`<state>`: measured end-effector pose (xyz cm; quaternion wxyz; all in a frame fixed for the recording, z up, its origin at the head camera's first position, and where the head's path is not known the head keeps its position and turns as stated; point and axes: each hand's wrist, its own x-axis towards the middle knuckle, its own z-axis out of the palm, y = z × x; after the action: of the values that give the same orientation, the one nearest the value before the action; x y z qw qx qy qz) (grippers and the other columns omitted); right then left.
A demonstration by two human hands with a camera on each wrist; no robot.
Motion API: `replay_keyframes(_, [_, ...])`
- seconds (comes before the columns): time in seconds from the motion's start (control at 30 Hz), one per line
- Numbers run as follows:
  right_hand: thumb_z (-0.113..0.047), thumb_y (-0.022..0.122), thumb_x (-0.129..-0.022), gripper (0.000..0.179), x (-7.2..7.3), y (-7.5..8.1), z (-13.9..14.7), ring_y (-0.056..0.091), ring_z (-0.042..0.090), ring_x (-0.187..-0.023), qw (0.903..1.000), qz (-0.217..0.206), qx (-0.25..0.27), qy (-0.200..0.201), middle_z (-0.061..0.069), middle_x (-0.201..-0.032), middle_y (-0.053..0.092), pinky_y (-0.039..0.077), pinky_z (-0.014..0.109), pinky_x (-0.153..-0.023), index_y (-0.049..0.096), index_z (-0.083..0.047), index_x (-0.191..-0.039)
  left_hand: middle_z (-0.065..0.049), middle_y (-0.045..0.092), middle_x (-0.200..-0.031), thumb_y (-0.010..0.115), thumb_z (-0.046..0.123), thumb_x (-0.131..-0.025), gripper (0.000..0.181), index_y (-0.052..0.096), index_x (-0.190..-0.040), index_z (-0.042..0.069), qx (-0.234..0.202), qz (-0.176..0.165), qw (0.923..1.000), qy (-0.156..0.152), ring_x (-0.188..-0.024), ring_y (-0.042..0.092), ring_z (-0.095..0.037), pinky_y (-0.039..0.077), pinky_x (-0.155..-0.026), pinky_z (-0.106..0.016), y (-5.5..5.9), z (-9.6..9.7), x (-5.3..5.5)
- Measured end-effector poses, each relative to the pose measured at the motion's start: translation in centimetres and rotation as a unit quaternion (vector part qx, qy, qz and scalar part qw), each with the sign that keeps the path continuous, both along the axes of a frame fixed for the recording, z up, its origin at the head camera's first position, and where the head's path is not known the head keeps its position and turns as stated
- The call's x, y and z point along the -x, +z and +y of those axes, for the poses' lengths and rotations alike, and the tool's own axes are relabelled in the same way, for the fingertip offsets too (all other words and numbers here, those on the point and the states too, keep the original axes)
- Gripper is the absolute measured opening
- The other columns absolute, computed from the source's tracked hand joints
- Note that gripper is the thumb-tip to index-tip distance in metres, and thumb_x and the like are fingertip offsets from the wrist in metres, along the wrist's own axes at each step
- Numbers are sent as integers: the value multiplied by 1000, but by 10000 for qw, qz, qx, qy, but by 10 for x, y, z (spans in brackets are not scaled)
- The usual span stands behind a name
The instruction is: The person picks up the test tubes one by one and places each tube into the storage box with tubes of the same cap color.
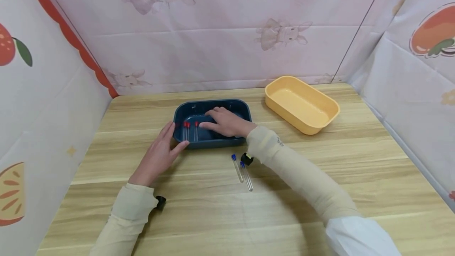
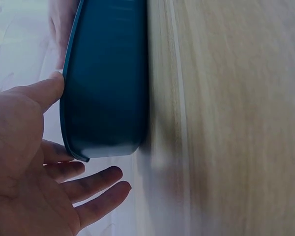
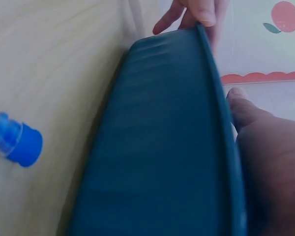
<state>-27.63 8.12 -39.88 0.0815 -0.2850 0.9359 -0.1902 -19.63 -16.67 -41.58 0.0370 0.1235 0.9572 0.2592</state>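
Inside the dark blue basin (image 1: 217,144), three clear tubes with red caps (image 1: 196,124) lean at the left end. My left hand (image 1: 158,157) is at the basin's left front corner, thumb on the rim (image 2: 63,98) and the other fingers spread loosely along the outer end. Reaching over the front rim, my right hand (image 1: 227,123) is inside the basin. Its thumb points left, close to one red cap, and its fingers extend toward the far side; the fingertips are hidden in the right wrist view.
Two clear tubes with blue caps (image 1: 234,157) lie on the table (image 1: 199,216) in front of the basin, near my right wrist. A yellow basin (image 1: 302,110) stands at the back right. Printed cloth walls (image 1: 220,50) enclose the table behind and at both sides.
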Motion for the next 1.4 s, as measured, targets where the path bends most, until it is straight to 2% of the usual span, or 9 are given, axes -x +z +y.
replay_keyframes(0.2, [-72, 31, -85, 79, -6, 9, 10, 40, 16, -119, 9999, 8, 119, 72, 4, -133, 45, 33, 35, -102, 46, -14, -136, -3, 0, -156, 37, 69, -85, 89, 6, -151, 17, -152, 8, 9999, 79, -139, 12, -32, 21, -103, -59, 0, -3, -1])
replay_keyframes(0.4, [-70, 35, -86, 78, -12, 17, 19, 39, 17, -123, 9997, 20, 245, 89, 6, -135, 45, 32, 37, -104, 41, -14, -139, -3, 7, -155, 39, 67, -86, 84, 12, -151, 20, -287, 449, 9984, 164, -138, 16, -32, 23, -103, -59, 3, -4, -4])
replay_keyframes(0.63, [-65, 40, -88, 77, -26, 27, 32, 39, 20, -123, 9986, 49, 482, 209, 10, -135, 45, 35, 40, -101, 36, -11, -142, -7, 19, -152, 45, 60, -89, 77, 23, -149, 16, -471, 934, 9944, 130, -137, 21, -29, 25, -104, -56, 6, -3, -9])
replay_keyframes(0.8, [-64, 42, -88, 77, -33, 32, 43, 39, 19, -123, 9976, 130, 634, 256, 9, -136, 44, 35, 40, -101, 34, -11, -142, -6, 22, -151, 51, 51, -91, 72, 28, -147, 13, -577, 1176, 9913, 117, -136, 22, -28, 26, -103, -56, 8, -1, -12])
replay_keyframes(1.03, [-63, 43, -88, 75, -43, 37, 59, 35, 19, -127, 9977, 206, 638, 103, 6, -139, 39, 32, 38, -104, 35, -11, -142, -7, 25, -150, 53, 48, -91, 70, 31, -146, 10, -641, 1395, 9881, -72, -135, 25, -28, 28, -103, -55, 10, 3, -15])
replay_keyframes(1.17, [-62, 43, -88, 73, -48, 38, 73, 34, 21, -129, 9977, 394, 551, -29, 7, -141, 38, 30, 38, -105, 39, -12, -141, -6, 25, -150, 52, 49, -91, 70, 31, -146, 11, -637, 1503, 9864, -186, -135, 25, -27, 29, -103, -54, 11, 5, -17])
replay_keyframes(1.4, [-61, 43, -89, 71, -58, 39, 99, 37, 20, -126, 9964, 464, 633, -315, 8, -142, 37, 33, 40, -103, 39, -12, -141, -3, 22, -151, 55, 46, -90, 69, 32, -145, 13, -652, 1727, 9824, -279, -134, 28, -25, 33, -101, -51, 15, 9, -18])
